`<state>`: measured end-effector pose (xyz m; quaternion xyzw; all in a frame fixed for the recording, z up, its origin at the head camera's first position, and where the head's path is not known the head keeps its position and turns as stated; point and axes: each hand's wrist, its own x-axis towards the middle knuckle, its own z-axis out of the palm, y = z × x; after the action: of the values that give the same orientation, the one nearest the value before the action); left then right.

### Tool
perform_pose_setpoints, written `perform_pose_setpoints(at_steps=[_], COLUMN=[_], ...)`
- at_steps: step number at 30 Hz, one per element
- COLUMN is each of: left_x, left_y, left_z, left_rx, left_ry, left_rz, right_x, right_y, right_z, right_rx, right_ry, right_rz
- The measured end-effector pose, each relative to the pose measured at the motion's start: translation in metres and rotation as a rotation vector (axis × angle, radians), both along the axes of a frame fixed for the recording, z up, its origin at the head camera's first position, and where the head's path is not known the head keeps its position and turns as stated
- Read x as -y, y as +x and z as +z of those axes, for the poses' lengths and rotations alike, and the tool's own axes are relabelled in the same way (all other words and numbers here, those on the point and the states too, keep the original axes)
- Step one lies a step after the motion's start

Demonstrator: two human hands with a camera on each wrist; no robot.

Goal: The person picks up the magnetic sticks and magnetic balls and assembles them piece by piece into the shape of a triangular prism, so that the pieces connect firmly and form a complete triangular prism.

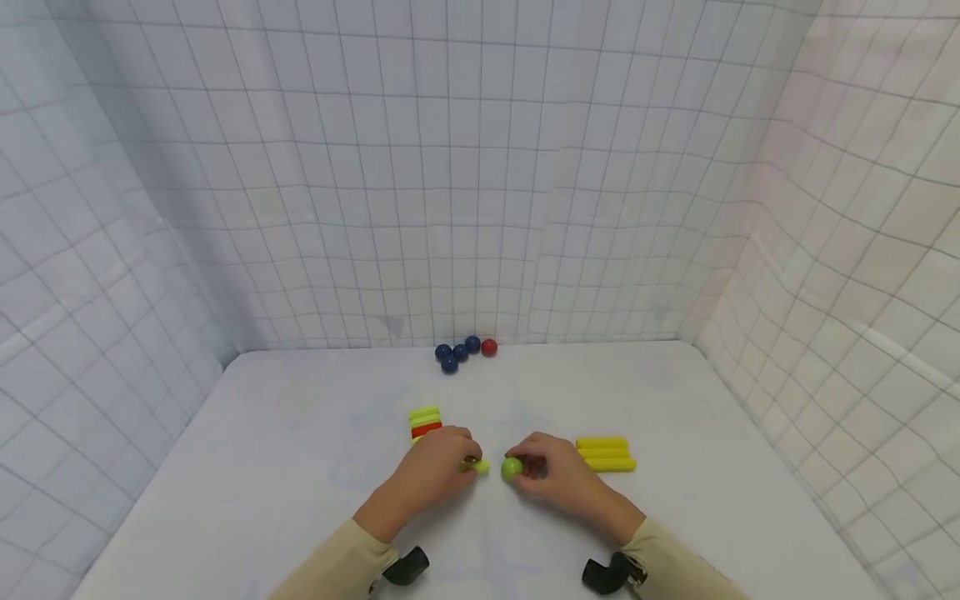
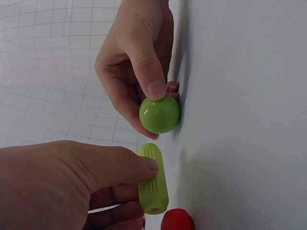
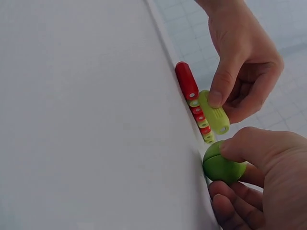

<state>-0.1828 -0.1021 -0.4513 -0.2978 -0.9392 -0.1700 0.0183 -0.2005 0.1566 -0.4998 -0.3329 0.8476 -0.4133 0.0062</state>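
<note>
My left hand (image 1: 441, 468) pinches a short lime-green stick (image 2: 154, 189) between thumb and fingers, one end pointing toward the other hand. The stick has grooved sides and a small round metal-like spot in its end. Facing it, my right hand (image 1: 558, 477) grips a glossy green ball (image 3: 223, 165) low over the white table (image 1: 337, 492). A small gap separates ball and stick. Partly hidden behind my left hand, a row of red and lime sticks (image 1: 425, 414) lies on the table; a red stick (image 3: 186, 80) is at one end of it.
Several yellow sticks (image 1: 606, 454) lie side by side beyond my right hand. At the table's back edge are several dark blue balls (image 1: 461, 352) and a red ball (image 1: 489, 347). White gridded cloth walls (image 1: 480, 192) enclose the back and both sides.
</note>
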Motion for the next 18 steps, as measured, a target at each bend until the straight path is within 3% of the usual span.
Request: perform_pose_setpoints(at_steps=[9,18], left_x=[-0.007,-0.009], left_y=[-0.002,-0.008], left_z=[-0.002,-0.002], left_rx=[-0.020,-0.033], left_ry=[-0.040,-0.019], left_rz=[-0.005,-0.043], right_x=[-0.002,0.000], right_y=[-0.002,-0.005], right_z=[-0.015,-0.014], right_rx=[0.014,-0.008], right_ry=[-0.068,-0.081], right_rz=[-0.018,0.001])
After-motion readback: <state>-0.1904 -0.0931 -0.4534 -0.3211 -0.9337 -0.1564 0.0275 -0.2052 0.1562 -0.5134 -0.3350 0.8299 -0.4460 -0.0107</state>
